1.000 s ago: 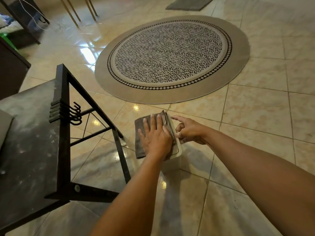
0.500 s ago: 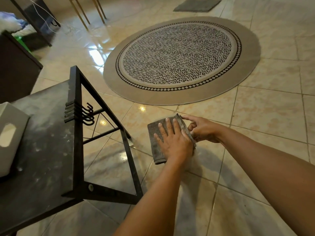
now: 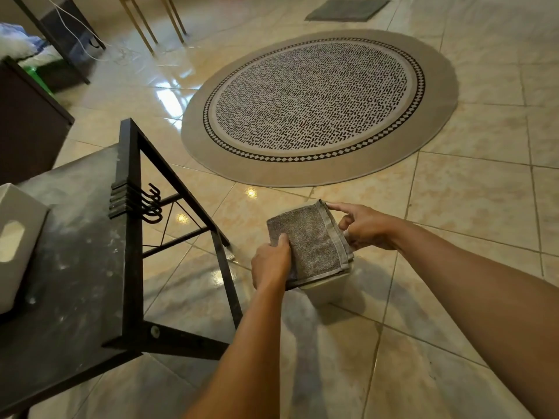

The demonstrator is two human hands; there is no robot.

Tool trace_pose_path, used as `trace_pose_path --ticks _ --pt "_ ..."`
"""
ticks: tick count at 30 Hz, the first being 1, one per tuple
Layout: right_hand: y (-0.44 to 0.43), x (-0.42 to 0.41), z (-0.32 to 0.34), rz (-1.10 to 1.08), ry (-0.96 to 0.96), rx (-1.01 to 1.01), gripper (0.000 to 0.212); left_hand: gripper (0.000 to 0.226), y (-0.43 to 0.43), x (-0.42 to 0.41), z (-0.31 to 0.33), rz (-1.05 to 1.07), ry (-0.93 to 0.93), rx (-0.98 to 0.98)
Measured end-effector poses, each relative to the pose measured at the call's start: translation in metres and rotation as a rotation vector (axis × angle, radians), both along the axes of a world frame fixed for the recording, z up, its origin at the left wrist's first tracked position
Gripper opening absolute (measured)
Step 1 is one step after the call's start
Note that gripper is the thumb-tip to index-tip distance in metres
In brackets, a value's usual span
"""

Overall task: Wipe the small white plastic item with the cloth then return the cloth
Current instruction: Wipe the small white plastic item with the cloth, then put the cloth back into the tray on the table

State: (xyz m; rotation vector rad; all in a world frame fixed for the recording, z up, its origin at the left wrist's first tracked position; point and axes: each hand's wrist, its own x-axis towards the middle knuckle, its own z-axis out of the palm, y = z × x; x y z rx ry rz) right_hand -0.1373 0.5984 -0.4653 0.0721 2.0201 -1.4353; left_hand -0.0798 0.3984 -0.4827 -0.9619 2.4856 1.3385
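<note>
A folded grey cloth (image 3: 313, 240) lies over the small white plastic item (image 3: 326, 286), held in the air above the tiled floor. Only a pale edge of the item shows under the cloth's near side. My left hand (image 3: 270, 266) grips the cloth's left edge, thumb on top and fingers underneath. My right hand (image 3: 367, 226) holds the item from the right side, with the index finger stretched to the cloth's far corner. The rest of the item is hidden by the cloth.
A black metal-framed table (image 3: 130, 267) with a dusty dark top stands to the left, with hooks (image 3: 149, 204) on its side. A white box (image 3: 18, 246) sits on it. A round patterned rug (image 3: 317, 107) lies ahead, a grey mat (image 3: 348, 9) beyond it, and a dark cabinet (image 3: 27, 122) at far left.
My left hand lay flat on top of the cloth; it has slid to the cloth's left edge and now pinches it, baring most of the cloth. My right hand stays at the right side.
</note>
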Motion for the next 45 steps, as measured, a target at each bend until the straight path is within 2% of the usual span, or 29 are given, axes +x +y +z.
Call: trace_pose_path --ticks 3,11,14,18,22,26,28,31,34,38,45 --pt "0.003 0.001 0.000 0.005 0.000 0.012 0.096 0.041 0.001 0.001 0.001 -0.016 0.048 0.028" --pt "0.004 -0.002 -0.003 -0.033 -0.046 -0.003 0.091 0.030 0.007 -0.004 0.012 -0.115 0.088 -0.181" --pt "-0.005 -0.002 0.001 -0.106 -0.034 0.016 0.076 0.019 0.013 0.000 0.017 -0.160 0.193 -0.283" --pt "-0.016 0.000 0.007 -0.140 0.011 0.036 0.049 0.008 0.022 0.010 0.029 -0.262 0.433 -0.299" --pt "-0.022 0.006 0.023 -0.175 0.076 0.034 0.076 0.008 0.033 0.014 0.061 -0.439 0.616 -0.267" --pt "-0.028 0.021 0.076 -0.214 0.073 -0.199 0.089 0.007 0.033 0.022 0.121 -0.542 0.798 -0.253" --pt "-0.032 0.033 0.105 -0.181 0.063 -0.330 0.080 0.008 0.026 0.030 0.158 -0.517 0.878 -0.233" --pt "-0.046 0.053 0.151 -0.162 -0.005 -0.602 0.048 0.009 0.006 0.049 0.217 -0.438 0.961 -0.141" --pt "-0.072 0.076 0.204 -0.099 0.014 -0.735 0.038 0.010 -0.024 0.075 0.270 -0.373 1.029 -0.106" --pt "-0.124 0.102 0.270 -0.006 0.238 -0.568 0.041 0.006 -0.088 0.112 0.323 -0.276 1.062 -0.208" --pt "-0.242 0.140 0.336 0.158 0.543 -0.307 0.037 0.016 -0.229 0.153 0.350 -0.007 0.870 -0.448"
